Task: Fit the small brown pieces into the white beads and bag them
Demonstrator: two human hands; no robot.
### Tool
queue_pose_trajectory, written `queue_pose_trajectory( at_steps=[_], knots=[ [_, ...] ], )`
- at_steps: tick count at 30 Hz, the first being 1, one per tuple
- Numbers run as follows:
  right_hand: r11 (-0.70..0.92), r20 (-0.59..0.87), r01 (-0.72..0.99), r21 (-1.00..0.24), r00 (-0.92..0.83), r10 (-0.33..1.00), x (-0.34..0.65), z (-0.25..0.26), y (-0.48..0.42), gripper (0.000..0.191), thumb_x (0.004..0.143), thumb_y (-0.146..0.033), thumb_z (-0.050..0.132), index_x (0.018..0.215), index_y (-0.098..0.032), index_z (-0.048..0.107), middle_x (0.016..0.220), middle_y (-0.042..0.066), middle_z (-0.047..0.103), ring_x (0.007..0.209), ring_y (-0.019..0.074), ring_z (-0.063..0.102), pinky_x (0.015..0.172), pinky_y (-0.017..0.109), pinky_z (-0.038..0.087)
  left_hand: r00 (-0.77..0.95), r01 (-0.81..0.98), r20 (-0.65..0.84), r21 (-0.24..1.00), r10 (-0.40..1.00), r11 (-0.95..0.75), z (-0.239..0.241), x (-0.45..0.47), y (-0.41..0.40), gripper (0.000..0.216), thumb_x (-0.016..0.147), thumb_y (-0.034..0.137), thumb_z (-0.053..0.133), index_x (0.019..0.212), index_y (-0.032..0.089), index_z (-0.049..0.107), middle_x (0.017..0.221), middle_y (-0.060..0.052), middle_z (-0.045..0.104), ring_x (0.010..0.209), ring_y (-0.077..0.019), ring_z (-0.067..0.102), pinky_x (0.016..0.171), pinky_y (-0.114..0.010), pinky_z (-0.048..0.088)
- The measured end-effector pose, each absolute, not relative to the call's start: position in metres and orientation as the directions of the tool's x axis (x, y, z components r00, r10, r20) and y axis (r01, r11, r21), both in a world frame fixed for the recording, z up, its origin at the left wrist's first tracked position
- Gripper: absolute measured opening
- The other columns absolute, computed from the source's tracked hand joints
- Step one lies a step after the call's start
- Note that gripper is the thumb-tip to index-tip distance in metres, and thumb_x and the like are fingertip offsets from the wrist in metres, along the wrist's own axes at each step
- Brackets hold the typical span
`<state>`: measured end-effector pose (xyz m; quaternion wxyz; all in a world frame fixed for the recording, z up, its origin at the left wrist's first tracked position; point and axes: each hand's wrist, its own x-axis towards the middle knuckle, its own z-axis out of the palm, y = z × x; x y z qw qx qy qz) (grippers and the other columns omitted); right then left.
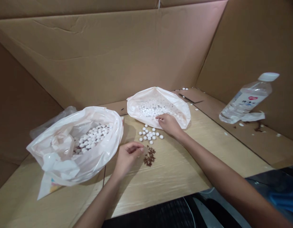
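My left hand (126,158) is held just left of a small pile of brown, star-like pieces (149,157). Its thumb and forefinger are pinched together; what they hold, if anything, I cannot make out. Over the front rim of the rear white plastic bag (139,114) reaches my right hand (169,124), fingers curled together and their grip unclear. Many small white balls (151,109) lie inside that bag. Between the bag and the brown pile sits a loose cluster of white balls (149,134) on the table.
A second white plastic bag (96,169) stands open at the left, holding white balls (90,139) with brown bits among them. A clear bottle (247,98) with a white cap is at the right. Cardboard walls (108,53) enclose the wooden table (175,186).
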<state>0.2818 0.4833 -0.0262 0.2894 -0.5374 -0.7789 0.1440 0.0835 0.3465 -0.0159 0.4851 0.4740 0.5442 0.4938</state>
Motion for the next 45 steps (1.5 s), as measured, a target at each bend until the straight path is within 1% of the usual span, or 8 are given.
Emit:
queue_pose_trajectory(
  at_steps=[4, 6, 9, 13, 20, 28, 36, 45],
  knots=[
    [0.357, 0.293, 0.276, -0.893, -0.245, 0.924, 0.274, -0.018, 0.474, 0.020, 0.082, -0.023, 0.059, 0.096, -0.014, 0.070, 0.094, 0.007, 0.071, 0.087, 0.0188, 0.064, 0.082, 0.032, 0.046, -0.094, 0.022, -0.062, 0.998, 0.994, 0.064, -0.015, 0.083, 0.345, 0.011, 0.066, 0.022, 0.076, 0.074, 0.015, 0.073, 0.072, -0.004, 0.072, 0.069, -0.0152, 0.065, 0.069, -0.025, 0.050],
    [0.264, 0.236, 0.043, -0.964, -0.328, 0.915, 0.268, -0.011, 0.465, 0.021, 0.079, -0.030, 0.065, 0.093, -0.015, 0.069, 0.088, 0.005, 0.070, 0.080, 0.0164, 0.062, 0.074, 0.029, 0.046, -0.100, 0.004, -0.051, 0.999, 0.994, 0.051, -0.016, 0.082, 0.345, 0.014, 0.067, 0.025, 0.077, 0.076, 0.015, 0.073, 0.072, -0.004, 0.072, 0.068, -0.0155, 0.065, 0.068, -0.026, 0.050],
    [0.076, 0.125, -0.120, -0.990, -0.484, 0.866, 0.259, -0.004, 0.449, 0.023, 0.074, -0.033, 0.071, 0.090, -0.016, 0.068, 0.079, 0.003, 0.067, 0.067, 0.0117, 0.058, 0.062, 0.025, 0.044, -0.106, -0.024, -0.030, 0.999, 0.994, 0.027, -0.019, 0.081, 0.345, 0.016, 0.070, 0.028, 0.076, 0.079, 0.015, 0.072, 0.072, -0.004, 0.071, 0.068, -0.0145, 0.064, 0.067, -0.024, 0.049],
    [-0.094, 0.015, -0.124, -0.988, -0.678, 0.735, 0.251, -0.007, 0.438, 0.023, 0.074, -0.035, 0.073, 0.088, -0.017, 0.067, 0.075, 0.002, 0.065, 0.060, 0.0097, 0.053, 0.054, 0.023, 0.039, -0.140, -0.052, 0.004, 0.999, 0.990, -0.012, -0.021, 0.080, 0.346, 0.016, 0.070, 0.027, 0.077, 0.079, 0.016, 0.071, 0.072, -0.003, 0.070, 0.066, -0.0137, 0.063, 0.065, -0.024, 0.049],
    [-0.076, 0.031, -0.102, -0.992, -0.774, 0.633, 0.248, -0.014, 0.436, 0.014, 0.079, -0.030, 0.070, 0.083, -0.016, 0.068, 0.069, 0.000, 0.061, 0.061, 0.0088, 0.052, 0.060, 0.023, 0.039, -0.109, -0.108, 0.047, 0.992, 0.993, -0.059, -0.024, 0.080, 0.348, 0.011, 0.073, 0.026, 0.076, 0.079, 0.018, 0.072, 0.079, -0.002, 0.073, 0.073, -0.0136, 0.065, 0.070, -0.023, 0.050],
    [-0.030, 0.033, -0.067, -0.997, -0.777, 0.628, 0.249, -0.011, 0.434, 0.014, 0.081, -0.030, 0.068, 0.083, -0.016, 0.067, 0.071, 0.000, 0.061, 0.062, 0.0096, 0.052, 0.061, 0.024, 0.039, -0.099, -0.081, 0.069, 0.994, 0.993, -0.077, -0.023, 0.080, 0.348, 0.010, 0.073, 0.024, 0.076, 0.078, 0.017, 0.071, 0.084, -0.003, 0.072, 0.081, -0.0156, 0.066, 0.075, -0.024, 0.050],
    [-0.011, 0.051, -0.074, -0.997, -0.783, 0.620, 0.249, -0.011, 0.434, 0.015, 0.080, -0.030, 0.068, 0.081, -0.016, 0.066, 0.068, 0.000, 0.060, 0.062, 0.0099, 0.052, 0.060, 0.025, 0.038, -0.080, -0.121, 0.018, 0.992, 0.997, -0.028, -0.019, 0.082, 0.347, 0.022, 0.072, 0.026, 0.077, 0.091, 0.017, 0.071, 0.093, -0.005, 0.075, 0.089, -0.0184, 0.068, 0.082, -0.028, 0.052],
    [0.039, 0.077, -0.068, -0.997, -0.786, 0.613, 0.251, -0.008, 0.432, 0.017, 0.079, -0.031, 0.070, 0.080, -0.015, 0.066, 0.069, 0.000, 0.060, 0.064, 0.0099, 0.051, 0.061, 0.024, 0.036, -0.091, -0.096, 0.025, 0.995, 0.996, -0.034, -0.018, 0.083, 0.346, 0.015, 0.072, 0.025, 0.077, 0.084, 0.018, 0.072, 0.087, -0.004, 0.074, 0.084, -0.0175, 0.068, 0.080, -0.028, 0.052]
  ],
)
